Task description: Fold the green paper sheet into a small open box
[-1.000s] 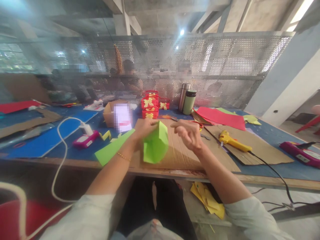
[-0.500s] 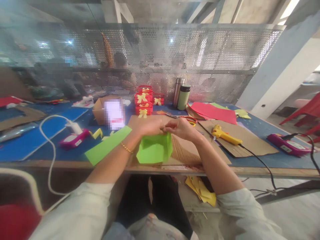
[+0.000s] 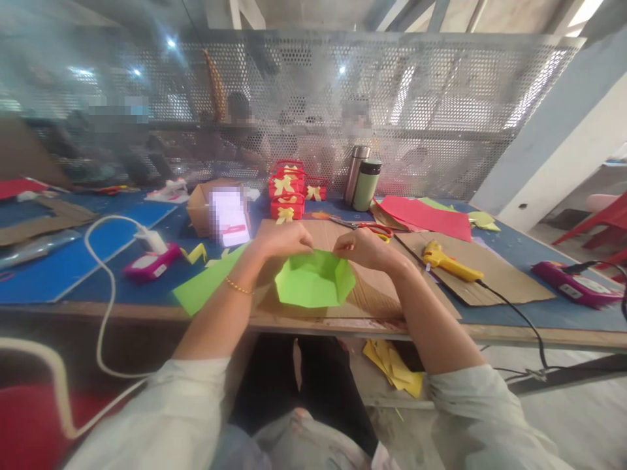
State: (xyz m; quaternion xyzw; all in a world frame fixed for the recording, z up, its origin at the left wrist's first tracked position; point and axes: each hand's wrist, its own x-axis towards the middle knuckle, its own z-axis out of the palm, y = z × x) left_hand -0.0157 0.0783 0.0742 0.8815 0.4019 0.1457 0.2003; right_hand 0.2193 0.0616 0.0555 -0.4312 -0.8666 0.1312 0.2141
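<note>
A bright green folded paper box with an open top and slanted sides rests near the table's front edge. At its far left rim, my left hand has its fingers closed on the paper. My right hand pinches the far right corner of the same box. Under the box lies brown corrugated cardboard. A flat green paper strip is partly covered by my left forearm. Just beyond my right hand are scissors with red and yellow handles.
A yellow glue gun lies on cardboard at right, its cord trailing off the edge. Red boxes with yellow bows, two flasks and a phone stand at the back. Purple power strips sit at the sides.
My hands have moved apart along the far rim, having been together at its far right corner. The box's opening shows wider now. The view has shifted slightly.
</note>
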